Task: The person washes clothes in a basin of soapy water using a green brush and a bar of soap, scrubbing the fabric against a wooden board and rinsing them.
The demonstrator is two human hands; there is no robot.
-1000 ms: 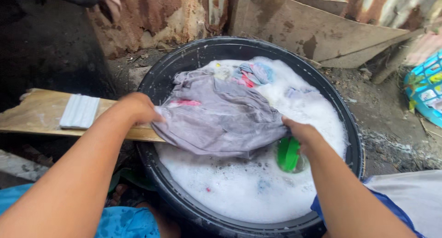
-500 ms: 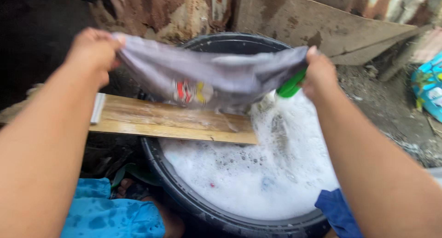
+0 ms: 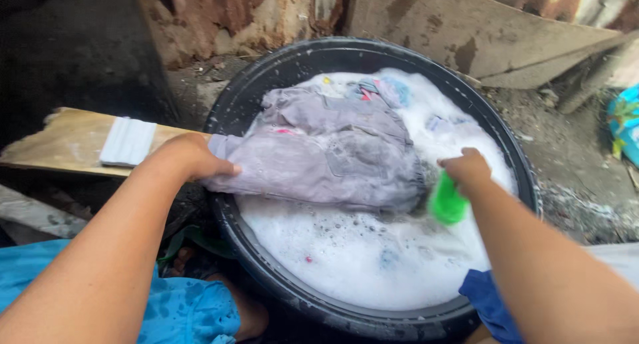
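Observation:
A round black basin (image 3: 233,104) full of white suds holds wet laundry. A grey garment (image 3: 319,158) lies spread over a wooden board (image 3: 66,141) that reaches across the basin's left rim. My left hand (image 3: 190,158) grips the garment's left end at the rim. My right hand (image 3: 466,171) holds a green brush (image 3: 447,203) against the garment's right edge. Other clothes with pink and blue patches (image 3: 373,91) float at the far side of the basin.
A white bar of soap (image 3: 128,141) rests on the board's left part. Rusty metal sheets and a wooden plank (image 3: 466,31) stand behind the basin. A blue patterned item (image 3: 626,121) lies at the right edge. Wet blue cloth (image 3: 180,311) covers my knees.
The garment was lifted and stretched in the air between both hands half a second ago; now it lies back down on the board over the suds, with the brush at its right edge.

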